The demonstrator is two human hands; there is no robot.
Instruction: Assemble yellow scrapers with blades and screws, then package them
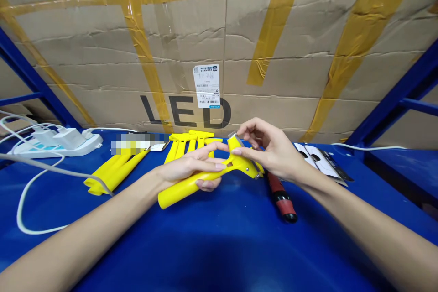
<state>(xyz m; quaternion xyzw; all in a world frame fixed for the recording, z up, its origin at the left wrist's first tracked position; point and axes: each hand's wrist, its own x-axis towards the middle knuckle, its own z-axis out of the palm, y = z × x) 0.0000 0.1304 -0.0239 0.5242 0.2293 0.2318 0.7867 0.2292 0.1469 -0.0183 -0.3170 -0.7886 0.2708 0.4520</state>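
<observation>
My left hand (191, 166) is wrapped round the yellow handle of a scraper (181, 191), just below its head. The scraper lies tilted in the air, its handle end toward the lower left and its wide head to the upper right. Two small screws show on the head. My right hand (270, 146) grips the head from the right, with the thumb on its face and the other fingers curled behind its edge. Those fingertips are partly hidden. Below my right hand, a red and black screwdriver (282, 198) lies on the blue surface (219, 251).
Several yellow scrapers (179, 148) lie behind my left hand, more yellow handles (116, 171) to the left. A white power strip (61, 143) with plugs and looping cables sits far left. White-and-black cards (320, 162) lie right. A large taped carton (191, 45) stands behind.
</observation>
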